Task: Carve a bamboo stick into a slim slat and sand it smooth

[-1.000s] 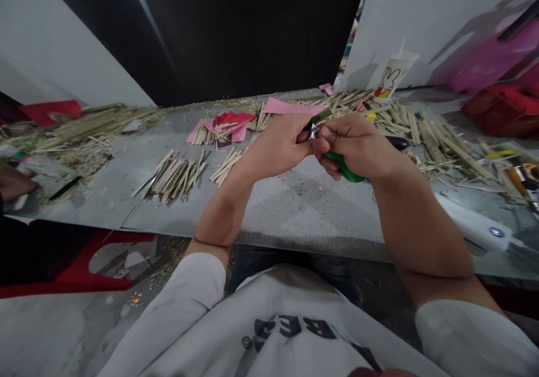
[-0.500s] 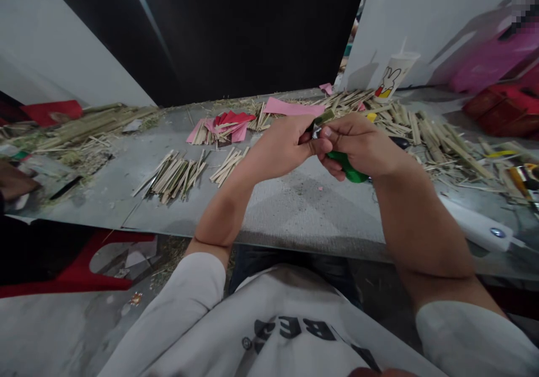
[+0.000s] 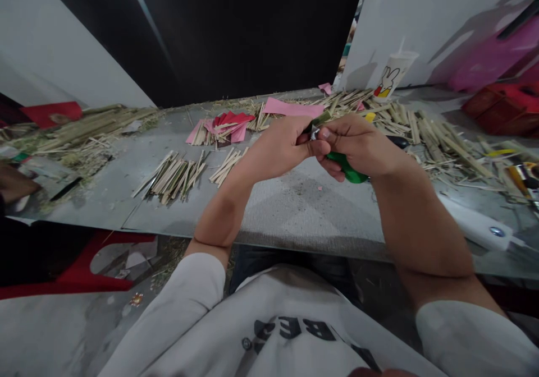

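Above the table's middle, my left hand (image 3: 290, 144) and my right hand (image 3: 353, 141) meet with fingers closed. A short green-brown strip (image 3: 320, 120) pokes up between them, its lower end hidden by my left fingers. My right hand is wrapped round a green-handled tool (image 3: 351, 170), whose small metal part (image 3: 314, 133) shows between the thumbs. What kind of tool it is cannot be made out. To the left lie a pile of thin sticks (image 3: 174, 178) and a smaller pile (image 3: 227, 165).
Red and pink paper (image 3: 233, 122) lies behind the sticks. A rabbit-printed cup (image 3: 393, 77) stands at the back right, near many loose strips (image 3: 438, 136). A white power strip (image 3: 475, 223) lies at right. Another person's hand (image 3: 17, 183) is at far left.
Both hands have barely moved. The metal part and the strip between them have shifted very slightly left.
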The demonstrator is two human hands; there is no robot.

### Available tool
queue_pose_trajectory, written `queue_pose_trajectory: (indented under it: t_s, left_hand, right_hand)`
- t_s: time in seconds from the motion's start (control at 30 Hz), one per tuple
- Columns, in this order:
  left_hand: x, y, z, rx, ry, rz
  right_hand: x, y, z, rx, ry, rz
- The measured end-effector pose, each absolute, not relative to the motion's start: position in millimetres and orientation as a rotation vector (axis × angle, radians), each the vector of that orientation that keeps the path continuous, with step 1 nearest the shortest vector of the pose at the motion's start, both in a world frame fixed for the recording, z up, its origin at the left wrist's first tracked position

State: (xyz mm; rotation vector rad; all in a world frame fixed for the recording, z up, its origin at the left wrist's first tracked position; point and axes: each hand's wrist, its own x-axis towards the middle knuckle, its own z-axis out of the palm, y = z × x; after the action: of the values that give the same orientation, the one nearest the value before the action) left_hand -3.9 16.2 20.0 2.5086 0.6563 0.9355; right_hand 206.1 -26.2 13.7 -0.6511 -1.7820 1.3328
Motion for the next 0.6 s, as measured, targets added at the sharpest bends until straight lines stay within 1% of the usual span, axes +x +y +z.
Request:
queue_pose_trajectory:
  t_s: [0.27,0.47,0.6]
  left_hand:
    - [-3.8,18.6,21.9,2.506,0.639,0.982]
    - [-2.7,14.5,21.2,2.520,0.695,0.955]
    - [-1.6,13.3,21.4,2.544,0.724,0.988]
  right_hand:
    - [199.3,-27.5,13.1,-0.640,-1.719,1.219]
    - [202.7,-25.1,12.3,-0.699,-1.742,1.321]
    - [199.8,-25.5,10.3,-0.724,-1.696,1.288]
